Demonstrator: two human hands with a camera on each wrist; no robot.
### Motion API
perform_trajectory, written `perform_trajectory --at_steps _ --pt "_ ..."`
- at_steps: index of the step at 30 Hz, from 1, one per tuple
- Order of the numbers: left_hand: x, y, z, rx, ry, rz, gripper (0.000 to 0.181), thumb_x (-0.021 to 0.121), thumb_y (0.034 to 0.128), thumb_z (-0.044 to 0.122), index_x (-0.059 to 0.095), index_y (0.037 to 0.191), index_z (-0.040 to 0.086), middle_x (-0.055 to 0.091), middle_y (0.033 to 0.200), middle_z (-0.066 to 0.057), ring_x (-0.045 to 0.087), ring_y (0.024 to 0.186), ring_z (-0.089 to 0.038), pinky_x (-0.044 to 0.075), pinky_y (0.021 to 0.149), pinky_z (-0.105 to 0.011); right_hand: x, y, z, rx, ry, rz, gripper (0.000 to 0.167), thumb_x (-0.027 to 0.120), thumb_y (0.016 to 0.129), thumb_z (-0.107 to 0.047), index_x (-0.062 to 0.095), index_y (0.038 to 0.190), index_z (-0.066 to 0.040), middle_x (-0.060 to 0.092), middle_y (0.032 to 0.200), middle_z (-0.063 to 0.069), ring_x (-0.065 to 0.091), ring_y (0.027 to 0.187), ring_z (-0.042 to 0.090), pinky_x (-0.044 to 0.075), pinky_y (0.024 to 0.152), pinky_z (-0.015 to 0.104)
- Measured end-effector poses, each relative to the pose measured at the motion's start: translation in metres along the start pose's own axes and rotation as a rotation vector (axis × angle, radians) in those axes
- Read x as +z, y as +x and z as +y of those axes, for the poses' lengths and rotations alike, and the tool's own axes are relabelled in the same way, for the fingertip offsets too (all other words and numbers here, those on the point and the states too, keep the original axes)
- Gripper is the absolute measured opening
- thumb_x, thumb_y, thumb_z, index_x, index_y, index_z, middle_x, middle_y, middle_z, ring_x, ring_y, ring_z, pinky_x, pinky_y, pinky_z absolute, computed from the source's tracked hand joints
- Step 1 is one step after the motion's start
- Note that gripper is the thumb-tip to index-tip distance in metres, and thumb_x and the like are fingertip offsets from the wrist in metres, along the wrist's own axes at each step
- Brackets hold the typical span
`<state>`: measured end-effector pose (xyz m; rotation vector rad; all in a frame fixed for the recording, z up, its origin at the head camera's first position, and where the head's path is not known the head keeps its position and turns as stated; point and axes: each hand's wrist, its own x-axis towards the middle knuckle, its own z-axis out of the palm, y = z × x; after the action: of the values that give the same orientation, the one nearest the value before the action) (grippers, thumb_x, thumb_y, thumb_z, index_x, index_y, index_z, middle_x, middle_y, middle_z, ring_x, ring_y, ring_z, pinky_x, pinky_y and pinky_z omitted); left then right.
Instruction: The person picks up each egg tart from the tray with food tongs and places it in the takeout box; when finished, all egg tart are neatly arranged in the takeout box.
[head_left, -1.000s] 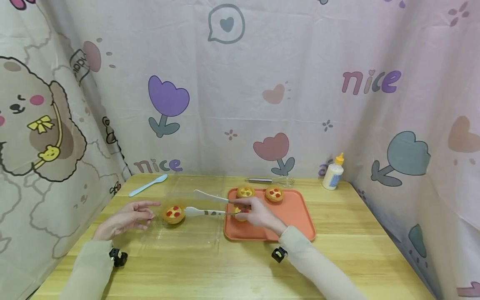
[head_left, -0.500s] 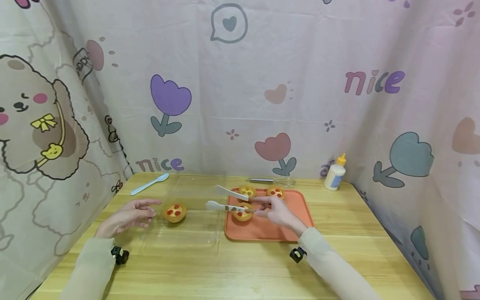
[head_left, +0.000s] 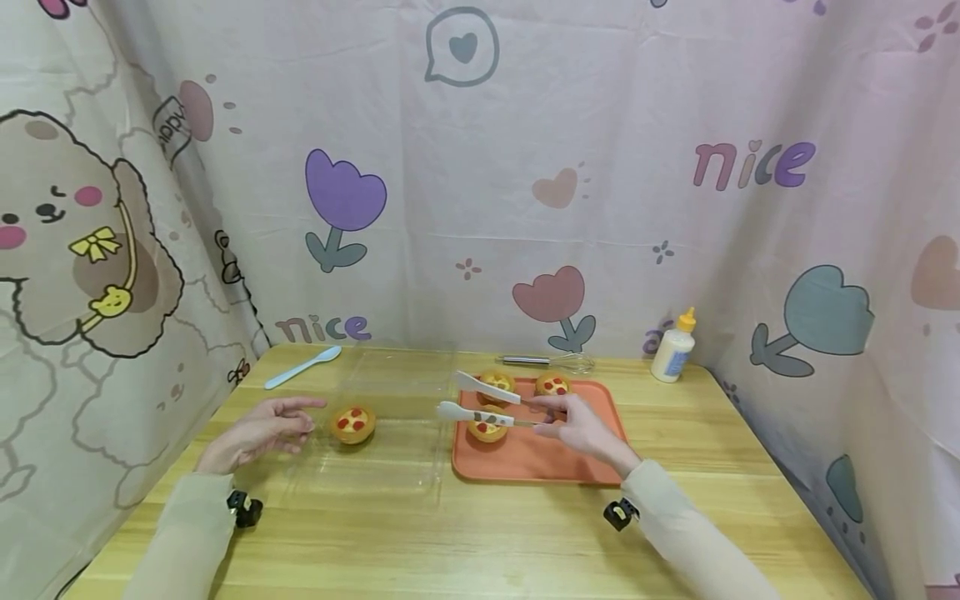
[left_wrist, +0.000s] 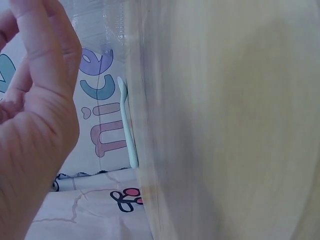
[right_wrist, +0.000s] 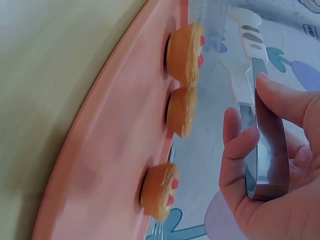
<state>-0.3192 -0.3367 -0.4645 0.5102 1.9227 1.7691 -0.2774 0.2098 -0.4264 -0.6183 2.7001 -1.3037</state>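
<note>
My right hand (head_left: 581, 427) grips a pair of tongs (right_wrist: 267, 150) by its metal bend, thumb on one arm and fingers on the other. The white tips stand apart with nothing between them, above the left part of the orange tray (head_left: 555, 454). Three small egg tarts sit on that tray: one with red bits in front (head_left: 487, 429), a yellow one (head_left: 497, 385) behind it, and a red-dotted one (head_left: 552, 384) at the back. Another tart (head_left: 352, 425) lies in the clear plastic box (head_left: 390, 475). Beside this box my left hand (head_left: 262, 432) hovers with relaxed fingers, holding nothing.
A light blue spoon (head_left: 303, 367) lies at the table's back left. Behind the tray rests a whisk (head_left: 551, 362). A white bottle with a yellow cap (head_left: 673, 348) stands at the back right. Printed curtains (head_left: 465, 208) hang behind and beside the table (head_left: 450, 542).
My right hand has drawn the tongs rightward, away from the tart in the clear box, until their tips hang over the tray's left part. My left hand stays nearly where it was.
</note>
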Motion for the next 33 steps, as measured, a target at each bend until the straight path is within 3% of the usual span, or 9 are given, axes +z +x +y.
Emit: perform_trajectory --at_steps 7,14,22,25,30,33 --pt "0.0 0.0 0.0 0.02 0.016 -0.012 0.054 0.053 0.0988 0.004 0.031 0.147 -0.006 0.068 0.103 -0.008 0.067 0.084 -0.014 0.062 0.077 -0.035 -0.011 -0.007 0.006 0.0 0.022 -0.005 0.045 0.07 0.09 -0.015 0.06 0.134 -0.008 0.062 0.131 0.019 0.061 0.098 0.02 0.053 0.09 0.037" --pt "0.002 0.0 0.002 0.015 0.018 -0.006 0.054 0.054 0.0984 0.005 0.032 0.146 -0.007 0.069 0.103 -0.008 0.067 0.084 -0.014 0.062 0.076 -0.035 -0.022 -0.013 0.01 -0.011 -0.053 -0.028 0.044 0.07 0.089 -0.012 0.061 0.132 -0.004 0.064 0.129 0.017 0.057 0.088 0.019 0.051 0.079 0.032" --pt "0.003 -0.001 0.003 0.009 0.01 -0.002 0.053 0.055 0.098 0.005 0.035 0.146 -0.006 0.068 0.102 -0.008 0.067 0.083 -0.014 0.062 0.075 -0.034 -0.031 -0.021 0.018 -0.016 -0.063 -0.069 0.044 0.07 0.089 -0.011 0.06 0.13 0.002 0.063 0.129 0.022 0.061 0.111 0.035 0.053 0.094 0.047" --pt "0.004 -0.001 0.003 0.025 0.004 -0.012 0.053 0.054 0.0979 0.003 0.034 0.145 -0.008 0.068 0.103 -0.009 0.067 0.084 -0.014 0.062 0.076 -0.033 -0.033 -0.022 0.018 0.008 -0.063 -0.074 0.044 0.07 0.089 -0.01 0.06 0.131 0.0 0.063 0.128 0.022 0.06 0.109 0.036 0.053 0.09 0.043" --pt "0.003 -0.001 0.002 0.024 -0.027 -0.025 0.05 0.054 0.0982 0.003 0.038 0.145 -0.003 0.068 0.102 -0.008 0.067 0.083 -0.014 0.062 0.075 -0.032 -0.037 -0.021 0.019 0.06 -0.063 -0.096 0.045 0.07 0.089 -0.012 0.061 0.132 -0.004 0.063 0.129 0.02 0.061 0.104 0.027 0.053 0.086 0.037" --pt "0.003 -0.001 0.002 0.021 -0.03 -0.022 0.052 0.054 0.0983 0.003 0.035 0.146 -0.005 0.068 0.102 -0.008 0.067 0.083 -0.014 0.062 0.074 -0.031 -0.039 -0.02 0.02 0.06 -0.069 -0.106 0.045 0.071 0.089 -0.013 0.06 0.132 -0.002 0.062 0.131 0.02 0.061 0.107 0.028 0.054 0.088 0.04"
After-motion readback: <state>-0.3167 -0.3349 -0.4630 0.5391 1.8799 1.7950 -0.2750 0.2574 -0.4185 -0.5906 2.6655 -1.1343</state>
